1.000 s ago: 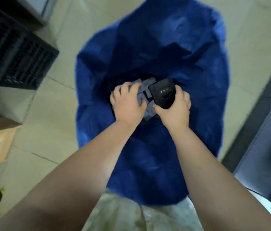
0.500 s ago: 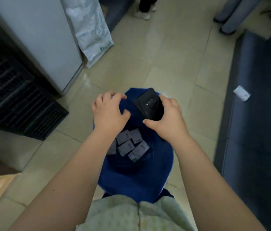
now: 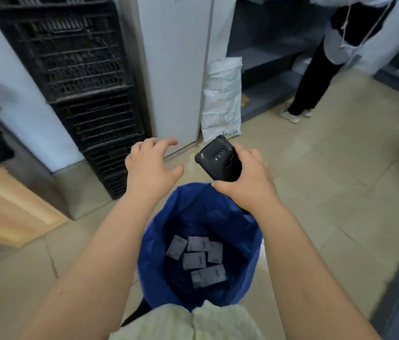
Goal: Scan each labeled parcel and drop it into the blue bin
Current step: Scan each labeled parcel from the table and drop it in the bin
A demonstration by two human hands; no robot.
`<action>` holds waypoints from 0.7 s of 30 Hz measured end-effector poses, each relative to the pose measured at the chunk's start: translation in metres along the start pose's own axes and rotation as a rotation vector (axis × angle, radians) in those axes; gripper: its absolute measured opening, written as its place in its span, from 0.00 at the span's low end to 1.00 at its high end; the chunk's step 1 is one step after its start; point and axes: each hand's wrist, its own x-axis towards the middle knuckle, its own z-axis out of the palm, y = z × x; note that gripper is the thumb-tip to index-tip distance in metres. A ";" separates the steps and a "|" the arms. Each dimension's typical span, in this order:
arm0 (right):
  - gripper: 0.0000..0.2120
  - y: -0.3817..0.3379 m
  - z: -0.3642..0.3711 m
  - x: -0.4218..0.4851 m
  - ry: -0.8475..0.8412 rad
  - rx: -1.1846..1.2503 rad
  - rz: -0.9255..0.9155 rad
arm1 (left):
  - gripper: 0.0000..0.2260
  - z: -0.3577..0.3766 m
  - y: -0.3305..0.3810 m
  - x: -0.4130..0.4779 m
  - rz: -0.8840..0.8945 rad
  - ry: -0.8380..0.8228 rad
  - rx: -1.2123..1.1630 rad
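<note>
Your left hand (image 3: pixel 150 165) and right hand (image 3: pixel 247 185) are bare, and so are both forearms (image 3: pixel 90 261), uncovered down to the bottom edge of the view. Below them you wear a pale cream-green top (image 3: pixel 166 325) of crinkled fabric, split by a seam down its middle.
</note>
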 end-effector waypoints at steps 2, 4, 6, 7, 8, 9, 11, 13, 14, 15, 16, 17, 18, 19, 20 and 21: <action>0.40 -0.007 0.003 -0.008 -0.053 -0.027 -0.088 | 0.23 -0.010 -0.009 -0.024 -0.072 0.061 0.054; 0.42 -0.016 0.011 -0.018 -0.113 -0.037 -0.164 | 0.23 -0.020 -0.022 -0.051 -0.162 0.105 0.085; 0.42 -0.028 0.024 -0.031 -0.179 -0.055 -0.230 | 0.23 -0.031 -0.036 -0.080 -0.259 0.143 0.113; 0.41 -0.036 0.032 -0.038 -0.209 -0.064 -0.269 | 0.23 -0.037 -0.043 -0.095 -0.305 0.164 0.127; 0.41 -0.044 0.040 -0.046 -0.238 -0.072 -0.312 | 0.23 -0.045 -0.051 -0.111 -0.347 0.189 0.135; 0.40 -0.053 0.047 -0.055 -0.269 -0.076 -0.357 | 0.24 -0.053 -0.058 -0.127 -0.389 0.217 0.140; 0.42 -0.076 0.062 -0.075 -0.340 -0.080 -0.443 | 0.24 -0.072 -0.073 -0.161 -0.484 0.272 0.152; 0.44 -0.101 0.077 -0.097 -0.401 -0.068 -0.538 | 0.23 -0.094 -0.086 -0.199 -0.575 0.332 0.178; 0.45 -0.115 0.083 -0.110 -0.423 -0.066 -0.587 | 0.23 -0.104 -0.093 -0.218 -0.616 0.365 0.193; 0.45 -0.129 0.091 -0.124 -0.444 -0.073 -0.636 | 0.23 -0.115 -0.099 -0.238 -0.661 0.397 0.205; 0.45 -0.142 0.097 -0.139 -0.464 -0.083 -0.683 | 0.23 -0.125 -0.106 -0.259 -0.709 0.423 0.208; 0.45 -0.155 0.103 -0.155 -0.484 -0.089 -0.729 | 0.24 -0.135 -0.113 -0.279 -0.759 0.447 0.207; 0.44 -0.168 0.108 -0.172 -0.509 -0.095 -0.773 | 0.24 -0.145 -0.121 -0.301 -0.810 0.467 0.206; 0.43 -0.180 0.113 -0.190 -0.529 -0.097 -0.815 | 0.24 -0.154 -0.127 -0.323 -0.857 0.486 0.212; 0.41 -0.192 0.120 -0.208 -0.547 -0.099 -0.854 | 0.25 -0.163 -0.135 -0.346 -0.902 0.504 0.219; 0.38 -0.203 0.127 -0.227 -0.557 -0.097 -0.894 | 0.25 -0.171 -0.142 -0.369 -0.945 0.524 0.223</action>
